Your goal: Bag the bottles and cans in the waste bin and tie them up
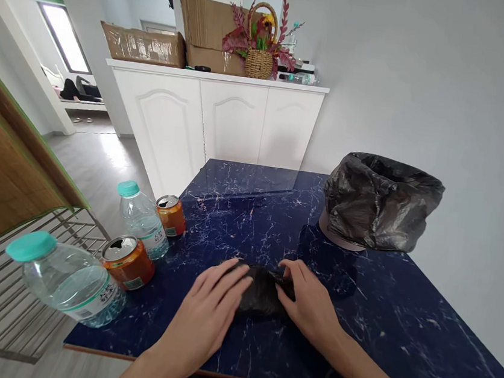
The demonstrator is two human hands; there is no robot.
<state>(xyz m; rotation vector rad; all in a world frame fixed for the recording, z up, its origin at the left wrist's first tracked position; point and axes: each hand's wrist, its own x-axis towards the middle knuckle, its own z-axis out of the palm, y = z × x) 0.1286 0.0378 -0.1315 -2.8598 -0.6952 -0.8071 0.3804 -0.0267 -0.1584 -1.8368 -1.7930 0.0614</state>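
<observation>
A folded black plastic bag (pixel 262 292) lies on the dark blue marbled table near its front edge. My left hand (pixel 211 309) rests over the bag's left end, fingers stretched out and slightly blurred. At the other end, my right hand (pixel 312 299) pinches the bag's upper right edge between thumb and fingers. Farther back on the right stands a bin lined with another black plastic bag (pixel 378 203), whose crumpled sides hang over the rim and hide most of the bin.
Along the table's left side stand two water bottles with teal caps, the near one (pixel 72 284) and the far one (pixel 142 222), and two opened orange cans, near (pixel 129 269) and far (pixel 173 219). A white cabinet (pixel 232 120) behind holds cardboard boxes and a flower basket (pixel 260 62).
</observation>
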